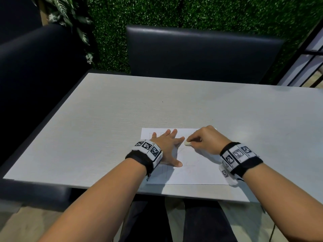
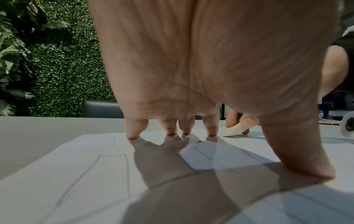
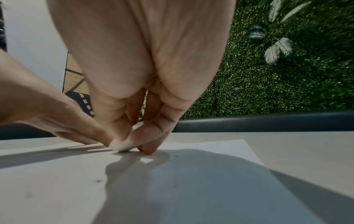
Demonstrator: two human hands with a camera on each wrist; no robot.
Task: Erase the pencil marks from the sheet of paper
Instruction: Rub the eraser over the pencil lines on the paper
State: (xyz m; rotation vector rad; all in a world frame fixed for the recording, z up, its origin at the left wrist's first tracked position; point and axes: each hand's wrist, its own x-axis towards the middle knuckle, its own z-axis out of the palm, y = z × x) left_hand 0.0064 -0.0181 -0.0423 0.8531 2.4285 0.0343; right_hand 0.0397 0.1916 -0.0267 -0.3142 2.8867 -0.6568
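A pale grey worktop [image 1: 122,110] with a dark padded chair back [image 1: 201,51] beyond its far edge, a leafy green wall [image 1: 192,13] behind, another dark seat [image 1: 35,70] at left

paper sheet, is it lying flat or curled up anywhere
Flat. The paper sheet lies spread on the table, pinned by the left hand; the right hand pinches an eraser on it.

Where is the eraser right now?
In the head view, the eraser is pinched in the right hand, on the paper, beside the left hand.
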